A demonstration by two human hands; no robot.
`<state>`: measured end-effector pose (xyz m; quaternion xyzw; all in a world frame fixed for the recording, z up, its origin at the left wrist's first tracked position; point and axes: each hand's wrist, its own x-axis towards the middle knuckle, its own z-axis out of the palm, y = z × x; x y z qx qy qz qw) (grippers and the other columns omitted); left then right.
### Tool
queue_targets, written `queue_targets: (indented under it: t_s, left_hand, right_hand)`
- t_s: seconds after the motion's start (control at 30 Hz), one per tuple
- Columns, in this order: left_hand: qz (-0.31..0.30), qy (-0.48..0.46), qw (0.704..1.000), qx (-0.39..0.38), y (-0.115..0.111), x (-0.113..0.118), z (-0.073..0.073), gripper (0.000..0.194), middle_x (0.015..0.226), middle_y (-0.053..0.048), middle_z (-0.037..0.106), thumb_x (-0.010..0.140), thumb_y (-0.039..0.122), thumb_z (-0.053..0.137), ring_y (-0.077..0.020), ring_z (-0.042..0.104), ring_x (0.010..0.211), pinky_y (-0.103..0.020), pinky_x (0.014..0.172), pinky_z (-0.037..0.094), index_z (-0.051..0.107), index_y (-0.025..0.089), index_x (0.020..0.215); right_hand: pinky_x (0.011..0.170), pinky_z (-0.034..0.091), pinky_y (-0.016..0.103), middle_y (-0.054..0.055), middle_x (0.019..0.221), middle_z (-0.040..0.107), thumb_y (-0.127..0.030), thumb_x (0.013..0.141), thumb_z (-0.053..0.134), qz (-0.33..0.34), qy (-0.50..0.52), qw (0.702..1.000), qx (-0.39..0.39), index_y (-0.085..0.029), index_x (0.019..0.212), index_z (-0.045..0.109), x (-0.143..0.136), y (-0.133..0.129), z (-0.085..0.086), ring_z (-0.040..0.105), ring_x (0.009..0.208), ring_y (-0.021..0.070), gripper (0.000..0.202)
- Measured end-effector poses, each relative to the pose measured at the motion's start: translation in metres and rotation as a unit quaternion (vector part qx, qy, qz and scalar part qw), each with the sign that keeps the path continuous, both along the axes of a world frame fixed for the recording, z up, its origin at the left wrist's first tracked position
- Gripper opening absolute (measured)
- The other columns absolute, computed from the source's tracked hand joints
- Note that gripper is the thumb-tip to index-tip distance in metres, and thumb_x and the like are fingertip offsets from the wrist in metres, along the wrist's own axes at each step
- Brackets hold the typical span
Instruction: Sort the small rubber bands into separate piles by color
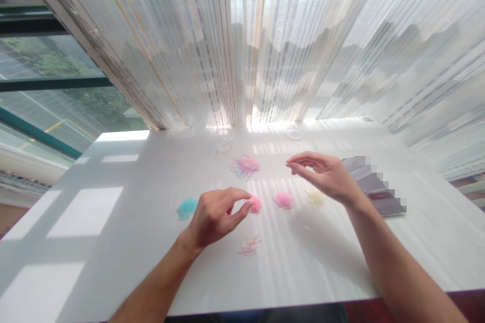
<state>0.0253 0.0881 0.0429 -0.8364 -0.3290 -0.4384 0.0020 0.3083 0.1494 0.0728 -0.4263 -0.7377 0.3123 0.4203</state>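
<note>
Nearest, at 6 o'clock from the deep pink heap, a few pale and pink strands (249,246) lie loose on the white table (144,242). The left hand (215,216) comes in from 8 o'clock, thumb and forefinger narrowly apart at the deep pink heap (255,205); I cannot tell whether they pinch a strand. At 9 o'clock, past that hand, sits a blue heap (186,208); at 3 o'clock, a lilac-pink heap (283,200), then a pale yellow heap (314,198). Farther out at 3 o'clock lies a flat grey-purple sheet (373,189), its edge partly blocked out. The right hand (329,175) hangs at 2 o'clock, fingertips close to the thumb; whether it grips anything I cannot tell. Near 12 o'clock is a mixed-colour heap (245,166). Beyond stand a clear jar (224,140) at 11 and a clear round lid or dish (294,133) at 1, before a striped curtain (265,50).
</note>
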Motion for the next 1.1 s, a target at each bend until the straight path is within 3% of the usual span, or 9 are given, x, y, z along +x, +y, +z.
queue_targets:
  t_s: [0.13, 0.27, 0.4, 0.63, 0.9, 1.0, 1.1]
  left_hand:
    - [0.000, 0.007, 1.000, -0.002, 0.000, 0.000, -0.001, 0.004, 0.081, 0.001, 0.078, 0.095, 0.015, 0.067, -0.0078, 0.050, 0.046, -0.023, 0.051, 0.043, 0.066, 0.018, 0.097]
    - [0.000, 0.011, 1.000, -0.006, 0.001, 0.000, -0.002, 0.005, 0.080, 0.001, 0.078, 0.095, 0.014, 0.066, -0.0074, 0.050, 0.046, -0.023, 0.051, 0.043, 0.065, 0.019, 0.096]
    - [-0.002, 0.010, 1.000, -0.003, 0.001, 0.002, -0.003, 0.006, 0.082, 0.001, 0.078, 0.095, 0.013, 0.066, -0.0070, 0.049, 0.046, -0.022, 0.051, 0.042, 0.065, 0.019, 0.096]
    - [-0.007, 0.019, 1.000, -0.011, 0.001, 0.005, -0.003, 0.005, 0.082, 0.001, 0.078, 0.096, 0.013, 0.065, -0.0069, 0.048, 0.047, -0.022, 0.051, 0.043, 0.065, 0.019, 0.096]
    - [0.004, 0.023, 1.000, -0.012, 0.003, 0.001, -0.004, 0.007, 0.077, 0.002, 0.077, 0.094, 0.012, 0.066, -0.0073, 0.050, 0.047, -0.021, 0.052, 0.042, 0.067, 0.019, 0.092]
    - [0.029, 0.012, 0.999, -0.026, 0.006, -0.002, -0.002, 0.008, 0.073, 0.003, 0.075, 0.096, 0.014, 0.064, -0.0076, 0.052, 0.048, -0.021, 0.054, 0.044, 0.069, 0.018, 0.091]
    - [0.046, 0.018, 0.995, -0.087, 0.004, -0.007, 0.005, 0.010, 0.075, 0.003, 0.076, 0.097, 0.018, 0.062, -0.0082, 0.056, 0.051, -0.021, 0.055, 0.045, 0.071, 0.019, 0.093]
  right_hand:
    - [0.068, 0.061, 0.034, 0.009, 0.087, 0.079, -0.050, 0.085, 0.075, -0.017, -0.071, 0.994, -0.078, -0.018, 0.093, 0.079, 0.043, 0.022, -0.002, 0.076, 0.077, 0.0233, 0.034]
    - [0.062, 0.056, 0.031, 0.005, 0.081, 0.079, -0.040, 0.086, 0.069, -0.023, -0.198, 0.976, -0.088, -0.022, 0.086, 0.080, 0.069, 0.024, -0.015, 0.073, 0.070, 0.0209, 0.021]
    - [0.059, 0.051, 0.029, 0.003, 0.079, 0.078, -0.038, 0.087, 0.064, 0.017, -0.271, 0.955, -0.117, -0.025, 0.083, 0.080, 0.076, 0.018, -0.018, 0.070, 0.068, 0.0201, 0.021]
    - [0.076, 0.051, 0.032, 0.005, 0.097, 0.077, -0.043, 0.087, 0.058, 0.032, -0.342, 0.910, -0.233, -0.023, 0.096, 0.079, 0.071, 0.013, -0.009, 0.070, 0.089, 0.0250, 0.031]
    - [0.079, 0.052, 0.035, 0.005, 0.103, 0.077, -0.031, 0.082, 0.051, 0.042, -0.354, 0.908, -0.218, -0.023, 0.095, 0.078, 0.067, 0.011, -0.011, 0.070, 0.092, 0.0260, 0.030]
    - [0.077, 0.053, 0.034, 0.005, 0.099, 0.078, -0.031, 0.083, 0.051, 0.034, -0.344, 0.920, -0.188, -0.024, 0.093, 0.077, 0.068, 0.010, -0.015, 0.071, 0.088, 0.0246, 0.029]
    - [0.077, 0.054, 0.034, 0.003, 0.098, 0.078, -0.033, 0.087, 0.051, -0.007, -0.317, 0.940, -0.126, -0.025, 0.093, 0.077, 0.066, 0.011, -0.020, 0.070, 0.081, 0.0222, 0.028]
